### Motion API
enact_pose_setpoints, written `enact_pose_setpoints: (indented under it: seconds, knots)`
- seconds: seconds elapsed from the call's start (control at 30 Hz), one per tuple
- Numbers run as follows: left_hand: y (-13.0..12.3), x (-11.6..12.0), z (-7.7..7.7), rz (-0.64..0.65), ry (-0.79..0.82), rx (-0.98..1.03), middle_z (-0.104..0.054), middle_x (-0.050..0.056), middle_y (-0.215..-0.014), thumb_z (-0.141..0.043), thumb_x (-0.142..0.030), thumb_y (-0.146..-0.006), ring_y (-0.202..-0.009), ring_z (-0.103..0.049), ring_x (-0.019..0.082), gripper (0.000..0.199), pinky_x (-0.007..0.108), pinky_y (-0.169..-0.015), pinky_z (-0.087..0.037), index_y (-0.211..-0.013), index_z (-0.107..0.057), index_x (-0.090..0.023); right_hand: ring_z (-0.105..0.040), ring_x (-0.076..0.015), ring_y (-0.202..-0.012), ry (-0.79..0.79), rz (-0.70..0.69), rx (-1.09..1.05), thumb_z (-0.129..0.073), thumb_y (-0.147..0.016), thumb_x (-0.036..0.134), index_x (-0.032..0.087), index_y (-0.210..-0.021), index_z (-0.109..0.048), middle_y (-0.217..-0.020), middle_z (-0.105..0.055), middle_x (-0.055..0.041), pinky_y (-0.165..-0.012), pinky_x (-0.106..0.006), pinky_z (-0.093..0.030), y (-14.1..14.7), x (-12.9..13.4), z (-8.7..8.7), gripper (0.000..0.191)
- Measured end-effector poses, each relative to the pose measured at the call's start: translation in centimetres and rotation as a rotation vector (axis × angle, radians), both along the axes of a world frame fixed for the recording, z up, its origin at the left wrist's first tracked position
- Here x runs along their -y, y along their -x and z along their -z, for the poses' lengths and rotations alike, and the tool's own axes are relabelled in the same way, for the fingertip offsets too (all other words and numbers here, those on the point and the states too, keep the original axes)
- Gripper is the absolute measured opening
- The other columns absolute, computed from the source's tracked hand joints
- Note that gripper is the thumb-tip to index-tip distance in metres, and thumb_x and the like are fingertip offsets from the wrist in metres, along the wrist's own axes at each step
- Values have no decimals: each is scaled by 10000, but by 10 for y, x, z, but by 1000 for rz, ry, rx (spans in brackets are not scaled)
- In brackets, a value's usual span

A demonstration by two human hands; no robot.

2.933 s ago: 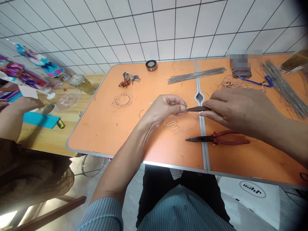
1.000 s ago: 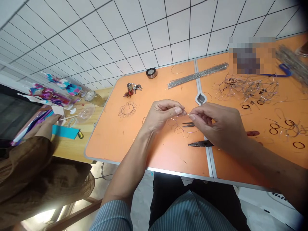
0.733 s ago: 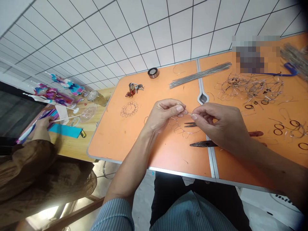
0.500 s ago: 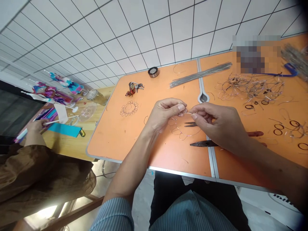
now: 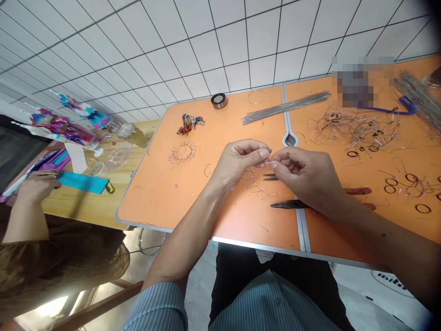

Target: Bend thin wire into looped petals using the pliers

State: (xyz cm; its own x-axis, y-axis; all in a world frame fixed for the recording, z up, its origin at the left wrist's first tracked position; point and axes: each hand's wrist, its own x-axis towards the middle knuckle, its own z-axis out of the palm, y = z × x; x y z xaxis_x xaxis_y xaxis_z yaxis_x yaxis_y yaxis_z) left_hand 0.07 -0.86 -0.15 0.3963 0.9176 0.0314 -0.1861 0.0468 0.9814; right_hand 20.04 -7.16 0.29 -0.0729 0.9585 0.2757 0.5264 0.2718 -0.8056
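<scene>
Thin wire point(image 5: 257, 189), bent into a ring with small loops, hangs from my hands over the orange table. My left hand point(image 5: 241, 161) pinches it between thumb and fingers. My right hand point(image 5: 303, 172) grips the wire just beside, its fingertips almost meeting the left ones. Below the right hand lie black-nosed pliers point(image 5: 287, 204) with red handles, partly covered by that hand. Another pointed tool tip point(image 5: 270, 177) shows under the fingers. A finished-looking looped wire ring point(image 5: 182, 152) rests flat on the left part of the table.
Behind my hands lie a bundle of straight wires point(image 5: 285, 108), a tape roll point(image 5: 218, 100) and keys point(image 5: 189, 123). Tangled wire pieces point(image 5: 358, 128) and small dark rings point(image 5: 391, 186) cover the right side. At left, a co-worker's hand point(image 5: 36, 184) touches a blue strip point(image 5: 84, 182).
My right hand has drawn slightly closer to my left, both still pinching the wire. The co-worker's hand has moved onto the end of the blue strip. The view has shifted a little.
</scene>
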Motion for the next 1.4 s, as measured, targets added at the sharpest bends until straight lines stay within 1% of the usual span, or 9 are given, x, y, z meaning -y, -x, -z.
enact_pose_setpoints:
  seconds: [0.1, 0.27, 0.4, 0.5, 0.63, 0.83, 0.93, 1.13, 1.4]
  knots:
    - [-1, 1, -1, 0, 17, 11, -771, 2, -769, -1115, -586, -729, -700, -651, 115, 484, 284, -732, -565, -884, -860, -206, -589, -171, -603, 29, 21, -27, -757, -980, 282, 284, -847, -721, -714, -711, 18, -589, -341, -471, 1, 0, -3, 137]
    - [1, 1, -1, 7, 60, 1, -824, 23, -889, -1103, -610, -750, -768, -716, 129, 529, 290, -777, -593, -997, -863, -209, -587, -163, -603, 65, 57, -80, -751, -955, 239, 270, -830, -727, -694, -691, 21, -569, -327, -447, 0, -2, -6, 130]
    - [2, 1, 1, 33, 42, -36, -838, 38, -917, -1097, -581, -775, -845, -765, 150, 490, 295, -819, -607, -966, -858, -198, -589, -164, -623, 85, 94, -133, -768, -943, 257, 262, -856, -741, -716, -692, 18, -579, -323, -452, -2, -4, -5, 91]
    - [1, 2, 2, 57, 37, -47, -834, 45, -858, -1091, -565, -788, -784, -737, 139, 466, 292, -788, -600, -909, -853, -184, -567, -170, -622, 97, 89, -159, -767, -960, 305, 266, -841, -729, -709, -666, 15, -571, -334, -434, -3, -4, -3, 131]
    - [-1, 3, 4, 44, 73, -40, -820, 33, -793, -1128, -522, -725, -705, -702, 120, 468, 269, -717, -576, -856, -837, -179, -576, -175, -638, 109, 93, -187, -767, -961, 322, 266, -851, -733, -730, -678, 7, -574, -337, -435, -3, -5, 1, 128]
    - [-4, 5, 6, 43, 128, -44, -811, 28, -790, -1126, -577, -720, -664, -701, 108, 517, 254, -671, -577, -881, -836, -181, -588, -172, -632, 80, 113, -188, -807, -929, 319, 263, -839, -732, -721, -687, 9, -572, -319, -459, -4, -7, 4, 130]
    - [-7, 8, 4, 22, 99, -4, -777, 6, -779, -1121, -612, -720, -662, -682, 101, 533, 252, -664, -583, -909, -852, -193, -563, -162, -621, 87, 105, -183, -786, -937, 306, 266, -829, -718, -705, -662, 17, -561, -311, -436, -3, -5, 1, 133]
    - [-13, 12, 5, -38, -10, 13, -732, 0, -740, -1075, -648, -783, -657, -617, 99, 505, 249, -637, -555, -841, -847, -202, -545, -147, -609, 81, 74, -187, -776, -946, 300, 256, -817, -700, -682, -634, 28, -561, -304, -421, 0, -3, -4, 155]
    - [-9, 7, 9, -19, -3, 55, -750, -4, -743, -1073, -603, -818, -626, -617, 89, 455, 252, -658, -551, -868, -859, -204, -591, -159, -633, 88, 51, -223, -761, -976, 279, 253, -865, -752, -723, -690, 10, -580, -305, -464, 0, -3, -9, 114]
